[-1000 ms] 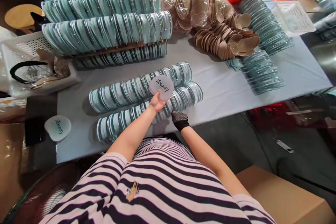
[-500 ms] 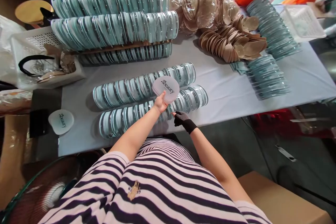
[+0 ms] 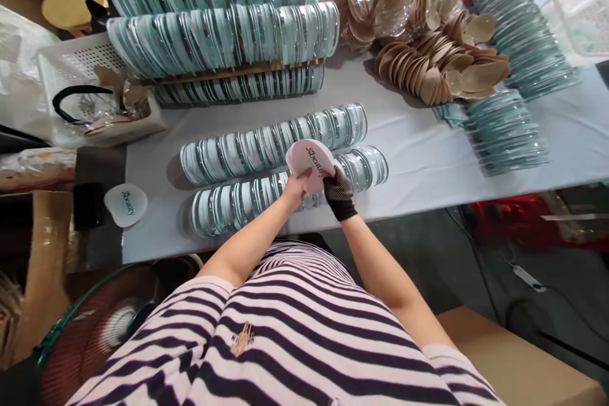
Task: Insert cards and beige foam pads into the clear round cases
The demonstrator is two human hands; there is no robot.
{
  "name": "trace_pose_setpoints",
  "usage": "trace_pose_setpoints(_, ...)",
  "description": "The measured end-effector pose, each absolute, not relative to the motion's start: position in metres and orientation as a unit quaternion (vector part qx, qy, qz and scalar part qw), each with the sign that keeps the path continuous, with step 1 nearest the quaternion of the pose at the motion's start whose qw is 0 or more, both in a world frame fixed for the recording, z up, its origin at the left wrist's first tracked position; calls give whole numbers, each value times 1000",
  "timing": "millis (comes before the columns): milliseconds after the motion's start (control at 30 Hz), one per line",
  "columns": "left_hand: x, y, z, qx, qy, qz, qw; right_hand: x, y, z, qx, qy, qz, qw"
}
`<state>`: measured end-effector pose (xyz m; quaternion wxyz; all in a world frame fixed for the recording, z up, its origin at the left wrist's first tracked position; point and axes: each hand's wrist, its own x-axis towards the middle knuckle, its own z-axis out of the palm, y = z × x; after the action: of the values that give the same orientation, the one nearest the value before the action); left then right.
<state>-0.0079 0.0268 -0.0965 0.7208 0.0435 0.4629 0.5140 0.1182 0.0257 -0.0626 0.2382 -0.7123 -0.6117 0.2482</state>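
My bare left hand (image 3: 297,189) grips the lower left of a small stack of white rounded cards (image 3: 309,157) printed with "beauty". My right hand (image 3: 339,192), in a dark fingerless glove, is closed on the right edge of the same cards. Directly under them lies the near row of clear-rimmed, pale teal round cases (image 3: 238,206). Part of that row is hidden by my hands and the cards. Just behind it runs a second, similar row (image 3: 266,146). Another "beauty" card (image 3: 126,205) lies at the left end of the table.
Stacked rows of teal cases (image 3: 223,38) stand at the back left beside a white basket (image 3: 107,130). Brown cup-shaped pads (image 3: 419,70) lie at the back, near bagged ones (image 3: 394,0). Clear teal stacks (image 3: 507,133) are on the right. A fan (image 3: 109,336) stands below left, a cardboard box (image 3: 518,361) below right.
My right hand has risen from beside the near row and taken hold of the cards' right edge. The cards have tilted in my left hand. The view has shifted slightly.
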Motion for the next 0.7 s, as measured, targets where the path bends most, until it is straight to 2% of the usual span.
trace_pose_setpoints(67, -14, 32, -97, 17, 464, 526, 712, 129, 19, -66, -751, -541, 253, 280)
trace_pose_setpoints(133, -21, 40, -97, -18, 459, 548, 699, 150, -1, -63, -771, -532, 213, 277)
trace_pose_setpoints(233, -32, 52, -98, -62, 442, 561, 697, 175, -56, -57, -764, -605, 161, 154)
trace_pose_setpoints(367, -41, 56, -103, -98, 417, 546, 720, 166, -113, -61, -722, -673, 161, -1)
trace_pose_setpoints(500, -42, 55, -106, -88, 402, 544, 731, 135, -112, -54, -724, -669, 152, -77)
trace_pose_setpoints(700, -41, 56, -108, -71, 393, 543, 739, 115, -88, -35, -720, -662, 157, -138)
